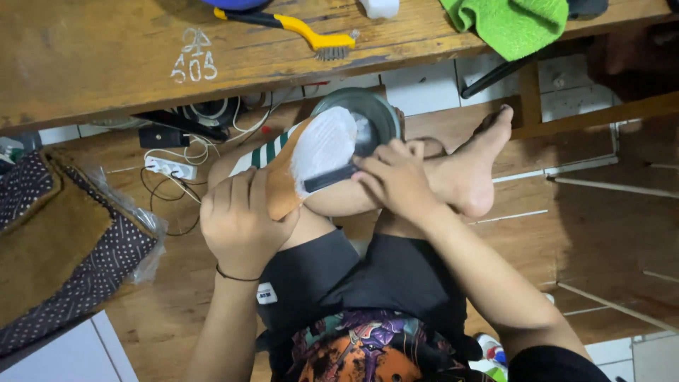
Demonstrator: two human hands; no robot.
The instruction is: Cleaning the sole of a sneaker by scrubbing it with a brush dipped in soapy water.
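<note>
Left hand [240, 223] wrapped around the heel end of a sneaker [311, 159], fingers curled over its tan sole edge, gripping it sole-up above the lap. Right hand [392, 177] just beside it to the right, fingers closed on a small dark brush [331, 178] pressed flat against the foamy white sole. Green and white stripes of the shoe's side showing just above the left fingers. Behind the shoe's toe, beyond both hands, a round grey bowl [382, 113], probably with soapy water inside, though mostly hidden by the shoe. Bare foot [474, 166] crossed over the knee, touching the right hand's far side. Thin black band around the left wrist.

Farther up from the hands, a wooden bench [106, 64] with a yellow-handled wire brush [297, 28] and a green cloth [513, 25] on it. Left of the left hand, well apart, a white power strip [168, 168] with tangled cables, and a dotted dark cushion [64, 240] in plastic wrap.
</note>
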